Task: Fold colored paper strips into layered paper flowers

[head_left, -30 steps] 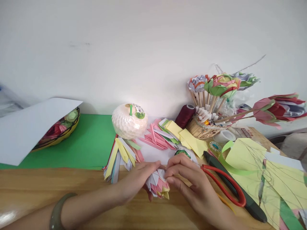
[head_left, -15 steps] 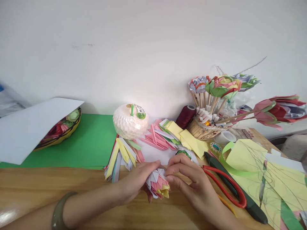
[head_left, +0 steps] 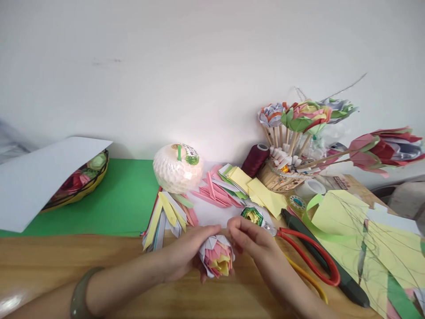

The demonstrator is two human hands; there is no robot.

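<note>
One layered paper flower [head_left: 217,257] sits cupped in the left hand [head_left: 194,250], toward the near edge of the worktop [head_left: 149,303]. The right hand [head_left: 252,237] bunches its fingertips beside it; whether they pinch anything, I cannot tell. Overtight squeezing could crush it; sweeping right could knock the scissors [head_left: 335,276].

We find the paper flower [head_left: 215,259] in the left hand [head_left: 189,248]; right hand [head_left: 249,237], then scissors [head_left: 334,271], to its right. Folded strips [head_left: 163,216] behind left, wrapped ball [head_left: 176,173] beyond. Left: tray [head_left: 94,185] partly under sheet [head_left: 56,173]. Back right: stemmed flowers [head_left: 307,117] in basket [head_left: 275,178].
</note>
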